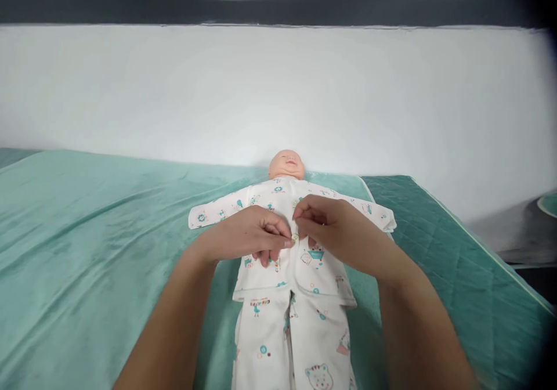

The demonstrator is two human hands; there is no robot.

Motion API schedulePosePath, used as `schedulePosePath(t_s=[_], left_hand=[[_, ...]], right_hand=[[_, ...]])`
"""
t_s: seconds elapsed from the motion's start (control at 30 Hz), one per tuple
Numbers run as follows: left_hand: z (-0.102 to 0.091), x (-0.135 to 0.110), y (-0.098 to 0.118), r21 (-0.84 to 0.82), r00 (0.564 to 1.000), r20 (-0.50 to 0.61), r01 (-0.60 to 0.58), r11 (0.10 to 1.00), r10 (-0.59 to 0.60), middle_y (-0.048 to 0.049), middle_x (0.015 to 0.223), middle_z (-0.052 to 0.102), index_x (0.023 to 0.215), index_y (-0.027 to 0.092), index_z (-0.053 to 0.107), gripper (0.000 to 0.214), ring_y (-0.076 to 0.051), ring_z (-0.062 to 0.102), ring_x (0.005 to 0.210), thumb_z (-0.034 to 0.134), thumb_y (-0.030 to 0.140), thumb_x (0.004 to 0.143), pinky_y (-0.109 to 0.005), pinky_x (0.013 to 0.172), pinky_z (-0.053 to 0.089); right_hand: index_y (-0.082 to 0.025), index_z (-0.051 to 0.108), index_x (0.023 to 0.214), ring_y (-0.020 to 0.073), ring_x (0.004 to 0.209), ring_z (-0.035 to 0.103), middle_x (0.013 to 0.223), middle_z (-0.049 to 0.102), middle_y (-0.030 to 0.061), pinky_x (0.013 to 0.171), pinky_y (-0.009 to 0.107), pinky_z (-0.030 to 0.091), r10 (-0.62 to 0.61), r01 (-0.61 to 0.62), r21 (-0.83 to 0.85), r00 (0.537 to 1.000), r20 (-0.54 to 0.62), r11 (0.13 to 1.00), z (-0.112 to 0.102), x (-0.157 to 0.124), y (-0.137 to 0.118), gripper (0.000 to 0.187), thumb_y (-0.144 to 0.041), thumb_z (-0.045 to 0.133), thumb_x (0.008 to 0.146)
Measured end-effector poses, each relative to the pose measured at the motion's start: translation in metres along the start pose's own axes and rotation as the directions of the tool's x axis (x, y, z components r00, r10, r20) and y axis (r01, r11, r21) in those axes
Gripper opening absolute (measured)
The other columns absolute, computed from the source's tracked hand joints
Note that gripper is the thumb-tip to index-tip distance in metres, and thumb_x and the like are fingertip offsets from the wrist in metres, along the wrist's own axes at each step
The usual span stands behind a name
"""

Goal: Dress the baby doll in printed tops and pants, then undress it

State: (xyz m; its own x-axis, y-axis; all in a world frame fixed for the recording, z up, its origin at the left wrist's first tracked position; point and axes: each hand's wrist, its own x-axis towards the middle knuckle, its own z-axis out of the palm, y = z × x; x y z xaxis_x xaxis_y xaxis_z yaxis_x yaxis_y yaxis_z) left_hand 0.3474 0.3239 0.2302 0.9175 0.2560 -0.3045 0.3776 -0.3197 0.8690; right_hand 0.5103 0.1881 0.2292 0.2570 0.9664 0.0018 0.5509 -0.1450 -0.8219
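Left hand (250,234): I see it curled shut, thumb and forefinger pinched on the shirt's left front edge, right at the button.
Right hand (335,226): fingers bunched together, pinched on the facing edge of the shirt, touching the left hand's fingertips.
Button (295,238): small, round, pale and hard. It sits between the two pinches at mid-chest. I judge it slick and easy to lose from a loose grip.
Shirt (324,274): thin white knit with teal and orange animal prints, long sleeves spread wide. I judge it soft, light and stretchy, best held by the front edges close to the button, not by the loose cloth.
Trousers (265,343): same printed knit, limp, running toward me below the shirt hem.
Doll (286,165): baby-shaped, smooth moulded head, lying on its back, head toward the wall. I judge it light, and firmer than the clothes.
Blanket (87,233): teal, plush, faintly creased, under the doll. I'd expect it to slide if tugged.
Mat (435,245): darker green, diamond-quilted, pale piped edge, to the right.
Wall (278,88): white, smooth, just behind the doll's head.
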Motion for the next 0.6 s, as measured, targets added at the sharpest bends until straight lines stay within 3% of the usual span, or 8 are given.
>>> schedulePosePath(t_s=[0.1, 0.17, 0.23, 0.3, 0.37, 0.4, 0.47, 0.6], left_hand=[[-0.001, -0.001, -0.001, -0.072, 0.997, -0.058, -0.052, 0.996, 0.047, 0.0013, 0.064, 0.063, 0.079, 0.020, 0.062, 0.026, -0.011, 0.060, 0.054, 0.057, 0.044, 0.085, -0.023, 0.049, 0.043], [0.000, 0.003, -0.004, -0.122, 0.970, -0.211, -0.149, 0.981, 0.121, 0.0006, 0.066, 0.063, 0.080, 0.019, 0.061, 0.027, -0.012, 0.060, 0.056, 0.054, 0.044, 0.088, -0.023, 0.051, 0.045], [0.001, 0.011, -0.009, -0.093, 0.870, -0.454, -0.259, 0.961, 0.191, -0.0011, 0.074, 0.066, 0.083, 0.020, 0.062, 0.027, -0.013, 0.062, 0.065, 0.052, 0.044, 0.090, -0.025, 0.057, 0.048], [0.004, 0.021, -0.015, 0.041, 0.717, -0.649, -0.302, 0.952, 0.255, -0.0029, 0.090, 0.070, 0.090, 0.021, 0.065, 0.025, -0.016, 0.065, 0.081, 0.050, 0.042, 0.092, -0.030, 0.071, 0.053], [0.008, 0.031, -0.021, 0.211, 0.623, -0.692, -0.307, 0.928, 0.364, -0.0034, 0.112, 0.069, 0.102, 0.025, 0.067, 0.025, -0.019, 0.063, 0.104, 0.048, 0.039, 0.094, -0.037, 0.092, 0.051], [0.009, 0.035, -0.023, 0.286, 0.616, -0.662, -0.318, 0.904, 0.426, -0.0030, 0.122, 0.066, 0.110, 0.026, 0.066, 0.027, -0.020, 0.059, 0.115, 0.046, 0.037, 0.095, -0.040, 0.101, 0.047], [0.012, 0.042, -0.026, 0.393, 0.644, -0.560, -0.348, 0.851, 0.522, -0.0013, 0.137, 0.058, 0.124, 0.029, 0.061, 0.034, -0.020, 0.047, 0.132, 0.041, 0.035, 0.098, -0.042, 0.114, 0.036], [0.015, 0.049, -0.030, 0.486, 0.714, -0.453, -0.305, 0.819, 0.534, 0.0037, 0.148, 0.047, 0.137, 0.031, 0.050, 0.042, -0.020, 0.029, 0.145, 0.032, 0.038, 0.100, -0.044, 0.121, 0.026]], right_hand=[[-0.025, 0.062, 0.089, 0.0125, 0.063, 0.058, 0.071, 0.063, -0.0033, 0.056, 0.025, 0.043, -0.042, 0.056, 0.056, 0.974, -0.224, 0.997, 0.000, 0.008, 0.005, 0.013, -0.029, 0.049, 0.089], [-0.024, 0.063, 0.090, 0.0139, 0.071, 0.061, 0.078, 0.066, -0.0018, 0.063, 0.027, 0.046, -0.058, 0.092, 0.069, 0.920, -0.388, 0.993, 0.000, 0.015, 0.012, 0.011, -0.029, 0.052, 0.088], [-0.024, 0.064, 0.090, 0.0158, 0.080, 0.063, 0.086, 0.068, -0.0003, 0.069, 0.029, 0.048, -0.054, 0.102, 0.064, 0.856, -0.514, 0.993, 0.001, 0.023, 0.022, 0.011, -0.030, 0.055, 0.087], [-0.025, 0.065, 0.095, 0.0181, 0.090, 0.064, 0.098, 0.070, 0.0012, 0.076, 0.032, 0.050, -0.044, 0.093, 0.055, 0.816, -0.576, 0.994, 0.004, 0.032, 0.034, 0.014, -0.032, 0.055, 0.088], [-0.026, 0.066, 0.106, 0.0210, 0.102, 0.063, 0.112, 0.068, 0.0024, 0.087, 0.037, 0.049, -0.062, 0.098, 0.030, 0.815, -0.577, 0.995, 0.009, 0.039, 0.046, 0.021, -0.034, 0.055, 0.089], [-0.027, 0.065, 0.112, 0.0221, 0.108, 0.061, 0.118, 0.067, 0.0027, 0.093, 0.040, 0.047, -0.078, 0.108, 0.022, 0.827, -0.557, 0.994, 0.012, 0.043, 0.050, 0.026, -0.034, 0.055, 0.089], [-0.027, 0.063, 0.120, 0.0229, 0.118, 0.057, 0.126, 0.064, 0.0027, 0.102, 0.043, 0.043, -0.098, 0.129, 0.029, 0.864, -0.495, 0.991, 0.017, 0.048, 0.057, 0.032, -0.035, 0.053, 0.091], [-0.028, 0.062, 0.124, 0.0219, 0.127, 0.051, 0.135, 0.059, 0.0011, 0.111, 0.043, 0.037, -0.158, 0.198, 0.067, 0.909, -0.386, 0.978, 0.022, 0.052, 0.061, 0.035, -0.039, 0.048, 0.094]])
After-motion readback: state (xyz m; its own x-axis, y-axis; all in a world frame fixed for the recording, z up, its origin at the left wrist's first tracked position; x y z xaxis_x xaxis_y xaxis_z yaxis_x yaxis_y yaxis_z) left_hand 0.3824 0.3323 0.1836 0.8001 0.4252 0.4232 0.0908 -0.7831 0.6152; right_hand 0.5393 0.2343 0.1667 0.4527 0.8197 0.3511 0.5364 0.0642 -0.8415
